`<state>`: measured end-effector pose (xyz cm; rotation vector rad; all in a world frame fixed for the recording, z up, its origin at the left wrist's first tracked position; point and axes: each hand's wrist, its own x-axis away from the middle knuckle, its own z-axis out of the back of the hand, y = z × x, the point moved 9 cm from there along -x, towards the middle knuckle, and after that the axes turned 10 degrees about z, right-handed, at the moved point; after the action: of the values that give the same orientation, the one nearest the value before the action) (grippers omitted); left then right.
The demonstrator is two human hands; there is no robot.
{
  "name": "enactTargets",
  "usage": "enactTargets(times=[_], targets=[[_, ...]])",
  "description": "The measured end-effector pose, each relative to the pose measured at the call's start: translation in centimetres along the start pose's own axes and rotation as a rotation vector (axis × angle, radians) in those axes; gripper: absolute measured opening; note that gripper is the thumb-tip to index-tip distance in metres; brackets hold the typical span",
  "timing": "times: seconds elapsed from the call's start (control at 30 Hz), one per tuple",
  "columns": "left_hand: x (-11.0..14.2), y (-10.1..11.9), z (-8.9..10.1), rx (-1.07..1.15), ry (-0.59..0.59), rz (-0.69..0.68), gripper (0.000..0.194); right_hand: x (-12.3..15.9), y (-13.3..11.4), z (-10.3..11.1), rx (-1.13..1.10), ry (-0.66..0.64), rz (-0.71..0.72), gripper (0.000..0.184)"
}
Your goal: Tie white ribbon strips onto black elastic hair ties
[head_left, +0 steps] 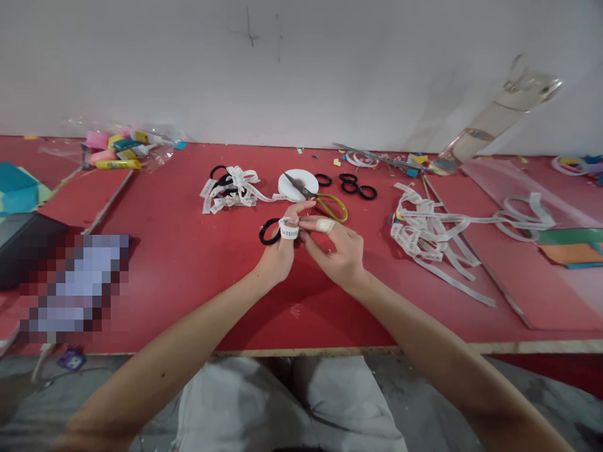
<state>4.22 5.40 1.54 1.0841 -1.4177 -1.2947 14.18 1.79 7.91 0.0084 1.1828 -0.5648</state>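
My left hand (279, 254) is closed on a black hair tie (267, 232) with a white printed ribbon (288, 230) wrapped round it. My right hand (340, 249), a plaster on its forefinger, pinches the same ribbon from the right. Both hands hover above the red table (179, 251). Just behind them lie yellow-handled scissors (325, 201) across a white ribbon spool (298, 184). A pile of black ties wrapped in ribbon (232, 186) sits to the left of the spool, and three bare black hair ties (351, 184) lie to its right.
Loose white ribbon strips (436, 235) spread at the right. A plastic bag of coloured items (120, 149) lies at the back left, a dark box (23, 245) at the left edge. Coloured paper (572, 245) and clear plastic sheets lie far right.
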Motion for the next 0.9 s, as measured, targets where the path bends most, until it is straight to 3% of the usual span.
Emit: enactTargets(times=[0.13,0.3,0.47,0.73,0.9], targets=[[0.3,0.5,0.0,-0.002,0.029,-0.017,0.043,0.2,0.1,0.1,0.019,0.026,-0.038,0.017],[0.1,-0.5,0.3,0.136,0.094,0.083,0.036,0.6,0.8,-0.3,0.025,0.025,-0.122,0.011],[-0.2,-0.6,-0.3,0.231,0.043,0.128,0.036,0.6,1.0,-0.7,-0.023,-0.010,-0.165,0.011],[-0.1,-0.2,-1.0,0.294,-0.014,0.143,0.036,-0.1,0.5,-0.2,-0.005,0.037,-0.121,0.007],[-0.2,-0.9,-0.4,0.249,0.034,0.133,0.034,0.0,0.7,-0.3,-0.033,0.018,-0.168,0.008]])
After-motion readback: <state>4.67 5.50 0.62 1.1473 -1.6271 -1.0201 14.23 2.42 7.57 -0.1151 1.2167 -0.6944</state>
